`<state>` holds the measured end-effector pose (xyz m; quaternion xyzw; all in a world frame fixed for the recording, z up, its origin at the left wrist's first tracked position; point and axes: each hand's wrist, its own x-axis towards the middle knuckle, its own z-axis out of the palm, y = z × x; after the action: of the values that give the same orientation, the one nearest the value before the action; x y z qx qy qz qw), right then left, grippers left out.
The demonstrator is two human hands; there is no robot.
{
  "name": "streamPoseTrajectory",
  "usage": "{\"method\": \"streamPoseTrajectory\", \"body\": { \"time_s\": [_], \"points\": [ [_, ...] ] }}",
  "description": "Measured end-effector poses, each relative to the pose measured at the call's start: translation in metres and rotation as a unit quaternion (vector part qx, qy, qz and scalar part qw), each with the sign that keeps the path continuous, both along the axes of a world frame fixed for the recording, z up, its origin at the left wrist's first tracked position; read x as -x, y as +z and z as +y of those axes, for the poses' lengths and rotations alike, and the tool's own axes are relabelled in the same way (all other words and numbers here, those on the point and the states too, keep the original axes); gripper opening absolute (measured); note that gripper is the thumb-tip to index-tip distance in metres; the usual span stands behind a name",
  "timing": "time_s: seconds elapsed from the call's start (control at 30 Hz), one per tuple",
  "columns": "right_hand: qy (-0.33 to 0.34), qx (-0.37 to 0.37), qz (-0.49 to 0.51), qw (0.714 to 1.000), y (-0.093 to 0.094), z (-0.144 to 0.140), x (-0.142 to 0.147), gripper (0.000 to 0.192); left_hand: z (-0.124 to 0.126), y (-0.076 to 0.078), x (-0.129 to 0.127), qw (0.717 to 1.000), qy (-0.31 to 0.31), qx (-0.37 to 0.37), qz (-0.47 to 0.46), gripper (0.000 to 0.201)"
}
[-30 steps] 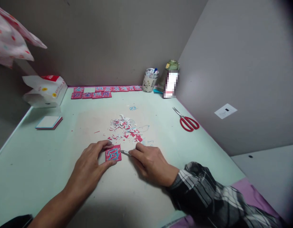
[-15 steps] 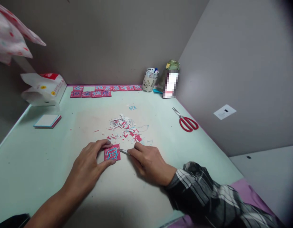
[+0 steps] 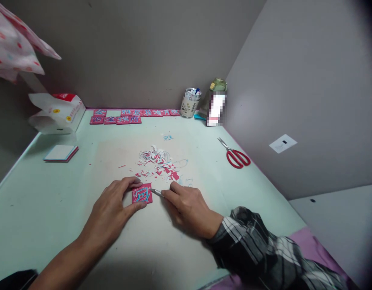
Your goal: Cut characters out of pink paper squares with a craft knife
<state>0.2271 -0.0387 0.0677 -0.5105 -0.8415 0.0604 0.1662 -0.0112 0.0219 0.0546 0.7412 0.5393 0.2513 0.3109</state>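
At lower centre, a pink-red square tile [image 3: 142,193] carries a pale blue and white cut pattern. The counter [image 3: 38,201] is pale mint green. Red, white and blue scraps [image 3: 158,163] lie at centre. The scissors [image 3: 237,156] at right have red handles. The sleeve [image 3: 264,249] at lower right is black-and-white plaid.
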Motion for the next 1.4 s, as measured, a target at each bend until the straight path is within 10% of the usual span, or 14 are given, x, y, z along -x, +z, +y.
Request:
{"method": "streamPoseTrajectory", "body": {
  "time_s": [1.4],
  "points": [
    [-0.059,-0.033,0.043,0.997,-0.006,0.004,-0.002,0.023,0.001,-0.006,0.002,1.000,-0.025,-0.014,-0.003,0.050]
  ]
}}
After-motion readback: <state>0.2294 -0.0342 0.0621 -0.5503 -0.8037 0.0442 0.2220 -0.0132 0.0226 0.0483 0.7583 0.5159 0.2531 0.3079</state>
